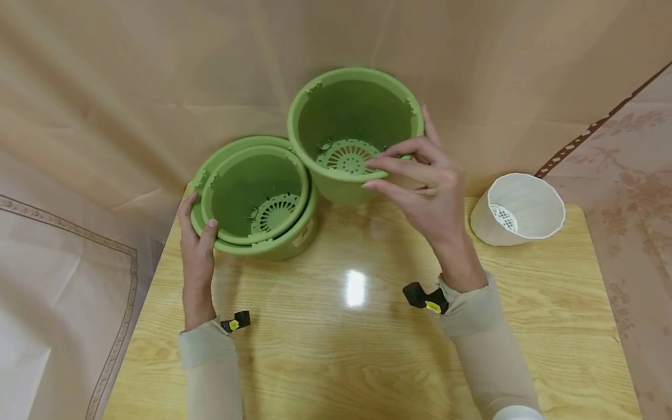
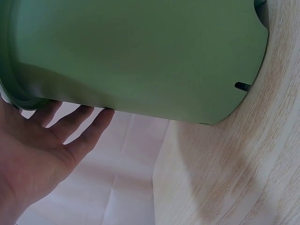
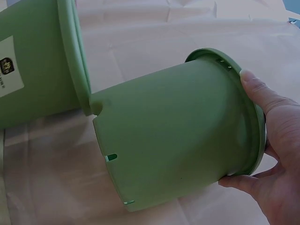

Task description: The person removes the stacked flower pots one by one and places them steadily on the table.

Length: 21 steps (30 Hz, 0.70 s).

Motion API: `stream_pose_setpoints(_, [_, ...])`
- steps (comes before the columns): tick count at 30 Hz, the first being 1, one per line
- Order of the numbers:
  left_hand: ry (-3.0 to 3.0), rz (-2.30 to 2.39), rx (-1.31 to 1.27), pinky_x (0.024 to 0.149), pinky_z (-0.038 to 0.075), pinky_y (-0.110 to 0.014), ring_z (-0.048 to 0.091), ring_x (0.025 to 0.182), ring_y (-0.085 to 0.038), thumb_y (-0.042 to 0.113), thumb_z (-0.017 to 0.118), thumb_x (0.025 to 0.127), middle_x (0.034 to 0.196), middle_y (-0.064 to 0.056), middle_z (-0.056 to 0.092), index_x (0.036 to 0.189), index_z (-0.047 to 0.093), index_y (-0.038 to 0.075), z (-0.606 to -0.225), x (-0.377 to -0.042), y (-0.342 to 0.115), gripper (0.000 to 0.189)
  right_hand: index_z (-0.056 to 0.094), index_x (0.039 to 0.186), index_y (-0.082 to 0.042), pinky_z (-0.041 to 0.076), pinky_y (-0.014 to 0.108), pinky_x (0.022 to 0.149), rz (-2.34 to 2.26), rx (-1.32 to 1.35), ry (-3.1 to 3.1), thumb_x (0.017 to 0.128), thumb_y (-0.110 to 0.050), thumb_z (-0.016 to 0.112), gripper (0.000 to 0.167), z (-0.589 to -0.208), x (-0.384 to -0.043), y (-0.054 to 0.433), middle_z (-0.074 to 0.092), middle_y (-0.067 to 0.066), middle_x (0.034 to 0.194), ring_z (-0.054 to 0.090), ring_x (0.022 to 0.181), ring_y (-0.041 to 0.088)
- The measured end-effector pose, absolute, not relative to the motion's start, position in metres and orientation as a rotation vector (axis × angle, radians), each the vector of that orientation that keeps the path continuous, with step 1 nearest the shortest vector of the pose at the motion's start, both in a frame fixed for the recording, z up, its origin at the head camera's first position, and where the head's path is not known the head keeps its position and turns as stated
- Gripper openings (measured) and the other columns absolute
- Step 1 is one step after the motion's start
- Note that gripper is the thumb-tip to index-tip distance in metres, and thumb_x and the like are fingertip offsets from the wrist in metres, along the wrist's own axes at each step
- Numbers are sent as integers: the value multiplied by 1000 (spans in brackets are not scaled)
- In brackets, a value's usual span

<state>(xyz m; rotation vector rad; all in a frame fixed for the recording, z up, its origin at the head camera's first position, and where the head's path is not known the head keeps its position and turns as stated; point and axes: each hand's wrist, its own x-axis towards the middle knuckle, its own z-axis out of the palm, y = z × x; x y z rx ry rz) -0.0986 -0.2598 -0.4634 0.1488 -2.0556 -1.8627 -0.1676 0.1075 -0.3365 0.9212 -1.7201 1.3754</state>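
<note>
At left, two nested green flower pots stand on the table: a smaller inner pot [image 1: 236,189] sits inside an outer pot [image 1: 289,251]. My left hand [image 1: 198,256] grips their left side, thumb over the rim and fingers outside against the wall [image 2: 140,61]. Another green flower pot [image 1: 336,189] is held up at the far side by my right hand [image 1: 436,186], which pinches its right rim. Slots show in its base edge in the right wrist view, where that base is close to the labelled pot [image 3: 40,56]. Its slotted floor shows inside.
A white pot [image 1: 530,213] with a perforated bottom leans tilted at the table's far right. The wooden table [image 1: 336,350] has its back edge against a hanging tan cloth [image 1: 210,52]. Patterned cloth [image 1: 635,216] hangs at the right.
</note>
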Motion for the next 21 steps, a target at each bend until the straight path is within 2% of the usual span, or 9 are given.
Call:
stream_pose_setpoints(6, [-2055, -1869, 166, 87, 53, -22, 51, 117, -35, 5, 47, 95, 154, -2, 32, 149, 39, 19, -464, -98, -259, 56, 78, 79, 3, 20, 58, 117, 1362, 908, -1760, 78, -37, 81, 41, -343, -165, 117, 68, 17, 77, 65, 92, 24])
stream_pose_setpoints(10, [-2056, -1869, 173, 86, 52, -22, 51, 116, -34, 5, 47, 95, 148, -7, 37, 147, 41, 19, -464, -98, -259, 54, 78, 79, 3, 21, 58, 117, 1352, 907, -1778, 78, -38, 81, 41, -348, -164, 121, 68, 18, 77, 63, 101, 36])
stream_pose_setpoints(13, [-2056, -1861, 170, 86, 52, -21, 51, 116, -34, 5, 48, 95, 149, -6, 36, 147, 41, 19, -464, -98, -259, 54, 78, 79, 4, 21, 58, 117, 1342, 902, -1808, 78, -38, 81, 43, -350, -163, 126, 68, 20, 78, 61, 106, 41])
stream_pose_setpoints(17, [-2056, -1862, 163, 89, 52, -24, 50, 120, -35, 5, 48, 96, 151, -4, 34, 148, 40, 18, -464, -98, -258, 55, 76, 77, 8, 22, 59, 116, 1332, 885, -1836, 81, -39, 78, 48, -345, -155, 129, 67, 23, 75, 64, 99, 32])
stream_pose_setpoints(19, [-2060, -1858, 172, 89, 52, -24, 50, 120, -35, 5, 48, 95, 152, -5, 34, 148, 40, 19, -464, -98, -258, 56, 75, 77, 10, 23, 59, 115, 1325, 871, -1853, 82, -40, 77, 50, -341, -151, 130, 66, 24, 74, 64, 94, 32])
stream_pose_setpoints(21, [-2070, -1844, 189, 87, 52, -22, 50, 120, -35, 5, 48, 95, 152, -5, 35, 149, 40, 21, -463, -98, -258, 56, 74, 77, 12, 23, 59, 115, 1325, 861, -1868, 83, -40, 76, 53, -337, -147, 131, 65, 26, 74, 64, 97, 35])
